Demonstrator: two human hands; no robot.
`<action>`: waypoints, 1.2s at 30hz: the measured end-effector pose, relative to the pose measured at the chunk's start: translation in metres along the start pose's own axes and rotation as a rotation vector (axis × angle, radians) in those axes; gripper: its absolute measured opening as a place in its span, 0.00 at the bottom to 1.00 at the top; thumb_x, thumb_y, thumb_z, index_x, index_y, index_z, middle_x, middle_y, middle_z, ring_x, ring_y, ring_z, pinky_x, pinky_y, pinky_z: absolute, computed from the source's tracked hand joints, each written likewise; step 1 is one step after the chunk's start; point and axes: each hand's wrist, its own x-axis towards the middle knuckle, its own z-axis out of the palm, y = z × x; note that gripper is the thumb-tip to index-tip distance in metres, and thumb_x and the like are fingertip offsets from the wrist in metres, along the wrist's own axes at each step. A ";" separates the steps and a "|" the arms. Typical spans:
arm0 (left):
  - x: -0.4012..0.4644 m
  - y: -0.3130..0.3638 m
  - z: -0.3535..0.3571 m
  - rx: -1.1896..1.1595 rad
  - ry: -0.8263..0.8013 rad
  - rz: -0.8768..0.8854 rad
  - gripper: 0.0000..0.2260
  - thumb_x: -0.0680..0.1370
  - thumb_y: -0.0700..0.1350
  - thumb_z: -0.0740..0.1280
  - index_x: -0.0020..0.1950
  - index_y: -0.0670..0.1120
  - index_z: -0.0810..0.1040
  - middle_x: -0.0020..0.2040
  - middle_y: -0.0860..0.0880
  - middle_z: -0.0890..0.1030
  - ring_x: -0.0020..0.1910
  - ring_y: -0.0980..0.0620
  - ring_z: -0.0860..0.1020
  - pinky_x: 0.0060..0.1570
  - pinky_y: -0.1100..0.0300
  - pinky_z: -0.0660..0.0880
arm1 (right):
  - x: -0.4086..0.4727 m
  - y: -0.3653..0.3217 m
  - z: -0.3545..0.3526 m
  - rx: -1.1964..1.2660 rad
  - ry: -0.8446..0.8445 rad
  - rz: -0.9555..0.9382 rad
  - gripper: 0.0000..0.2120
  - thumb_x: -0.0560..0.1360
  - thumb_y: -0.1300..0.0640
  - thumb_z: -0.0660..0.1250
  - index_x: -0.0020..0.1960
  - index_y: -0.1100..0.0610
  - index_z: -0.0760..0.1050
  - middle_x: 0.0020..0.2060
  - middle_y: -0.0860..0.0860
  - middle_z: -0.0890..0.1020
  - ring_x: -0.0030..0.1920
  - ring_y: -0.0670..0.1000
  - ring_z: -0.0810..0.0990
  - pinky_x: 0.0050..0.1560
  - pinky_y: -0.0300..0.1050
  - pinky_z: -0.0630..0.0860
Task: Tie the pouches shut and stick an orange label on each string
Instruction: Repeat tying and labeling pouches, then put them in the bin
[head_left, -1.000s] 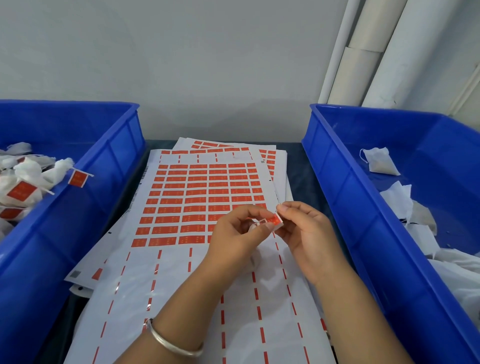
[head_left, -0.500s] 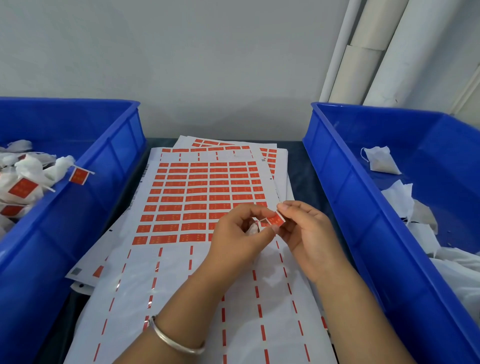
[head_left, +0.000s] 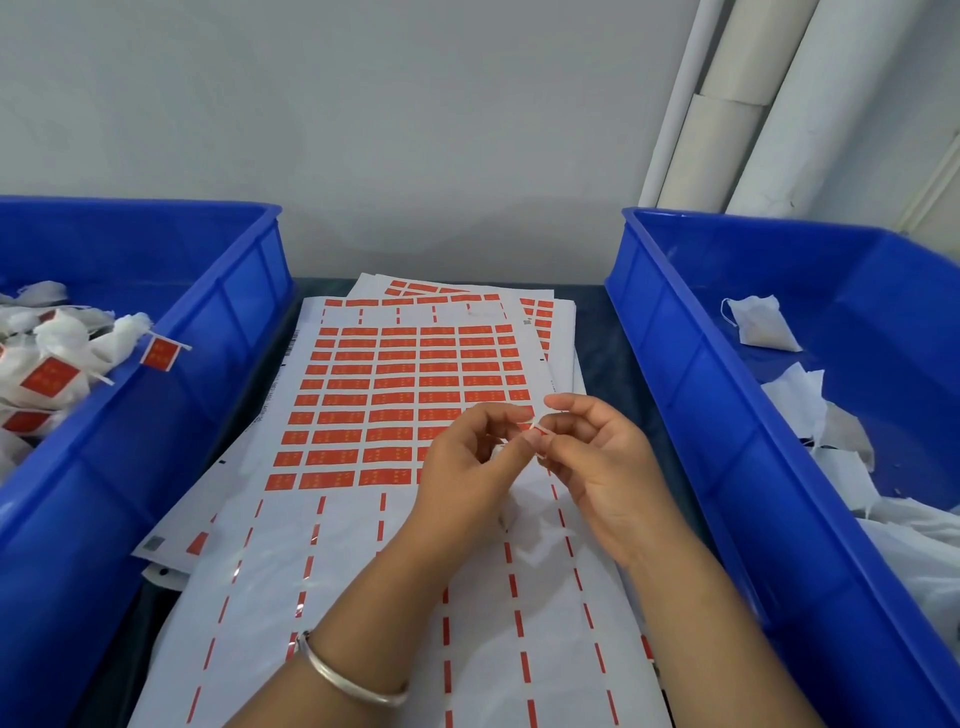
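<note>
while pinched by both hands (head_left: 540, 457), label (head_left: 535, 427) folds.

left hand (head_left: 467, 467): fingers curled, pinching | right hand (head_left: 597, 462): fingertips pinching, touching left

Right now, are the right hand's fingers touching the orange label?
Touching. The head view shows the right hand pinching the folded orange label between thumb and fingers, with the left hand pinching its other side.
</note>
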 end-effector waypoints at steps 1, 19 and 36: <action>0.001 0.000 0.000 0.011 0.010 -0.004 0.04 0.74 0.46 0.69 0.43 0.56 0.79 0.39 0.60 0.81 0.41 0.61 0.79 0.36 0.70 0.74 | 0.000 0.000 0.000 -0.009 -0.006 -0.008 0.10 0.72 0.63 0.71 0.49 0.50 0.79 0.42 0.47 0.85 0.46 0.46 0.84 0.40 0.36 0.79; 0.009 0.022 -0.010 0.017 0.175 -0.107 0.03 0.74 0.47 0.69 0.41 0.52 0.80 0.37 0.60 0.82 0.40 0.65 0.79 0.29 0.76 0.71 | 0.006 0.008 0.001 0.077 0.020 -0.003 0.08 0.79 0.56 0.62 0.52 0.55 0.79 0.39 0.54 0.84 0.39 0.50 0.83 0.42 0.41 0.78; -0.003 0.148 -0.110 0.234 0.480 0.173 0.05 0.72 0.48 0.70 0.38 0.52 0.77 0.32 0.60 0.81 0.33 0.61 0.81 0.35 0.66 0.79 | 0.002 0.028 0.018 -0.373 -0.130 0.068 0.05 0.79 0.52 0.61 0.51 0.50 0.76 0.36 0.47 0.84 0.39 0.51 0.83 0.41 0.38 0.76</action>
